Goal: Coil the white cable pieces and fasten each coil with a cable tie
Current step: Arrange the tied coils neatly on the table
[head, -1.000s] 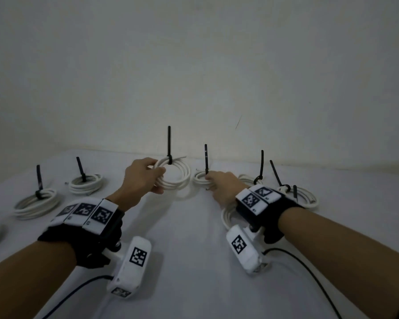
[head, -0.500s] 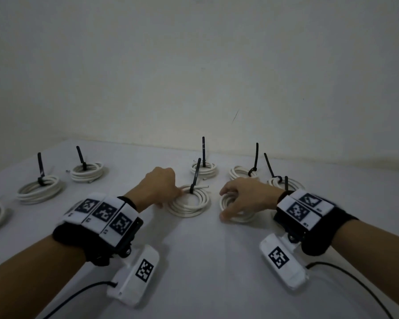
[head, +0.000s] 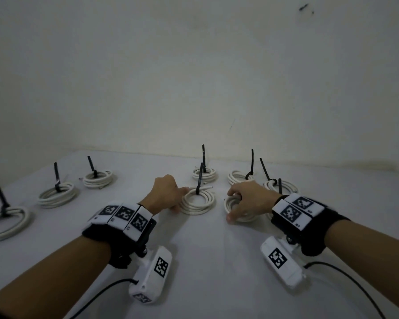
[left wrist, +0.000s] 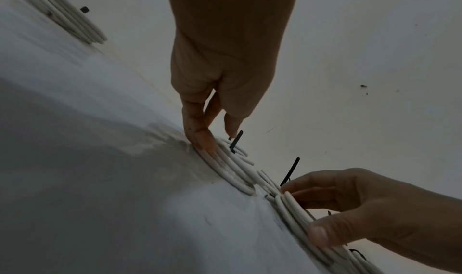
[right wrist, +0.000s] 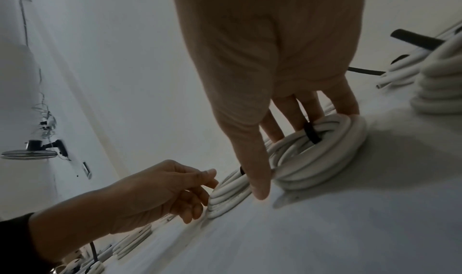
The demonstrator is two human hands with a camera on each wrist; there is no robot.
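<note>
A white table (head: 205, 261) is being occupied by several tied white coils, each with a black tie tail standing up. The middle coil (head: 197, 201) is being touched at its near left edge by the left hand (head: 165, 194), whose loosely curled fingertips (left wrist: 203, 140) are lying against the turns, gripping nothing. Just beside it, the right coil (head: 240, 209) is being clasped by the right hand (head: 248, 201), with fingers (right wrist: 290, 112) being hooked inside the ring and the thumb (right wrist: 257, 179) being pressed on its outer wall, near its cable tie (right wrist: 312, 133).

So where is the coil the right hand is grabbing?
In the head view, the coil lies right of centre under the right hand, beside the coil with upright tie.
</note>
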